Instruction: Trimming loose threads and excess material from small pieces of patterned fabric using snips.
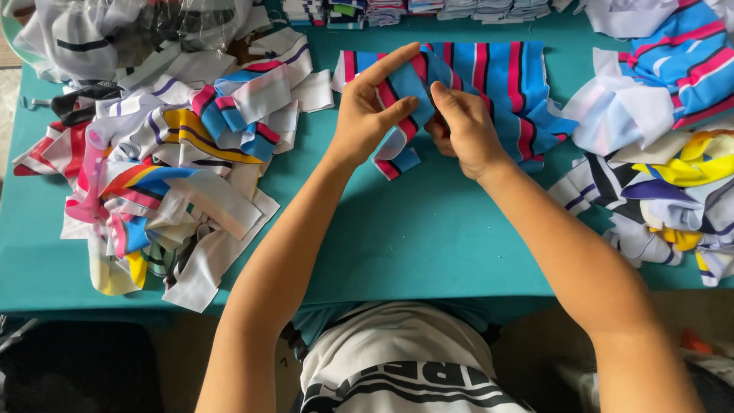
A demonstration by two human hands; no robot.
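Note:
My left hand (371, 107) and my right hand (465, 126) both grip a blue fabric strip (407, 115) with pink, black and white stripes, held just above the teal table (413, 229). The strip is folded between my fingers, and its loose end hangs down below my left thumb. Right behind my hands lies a flat stack of matching blue striped pieces (505, 84), spread out on the table.
A big heap of mixed striped fabric strips (168, 168) covers the table's left side. Another pile of fabric pieces (665, 153) lies on the right. Folded stacks (413, 11) line the far edge, with plastic-wrapped cloth (115, 30) at the back left.

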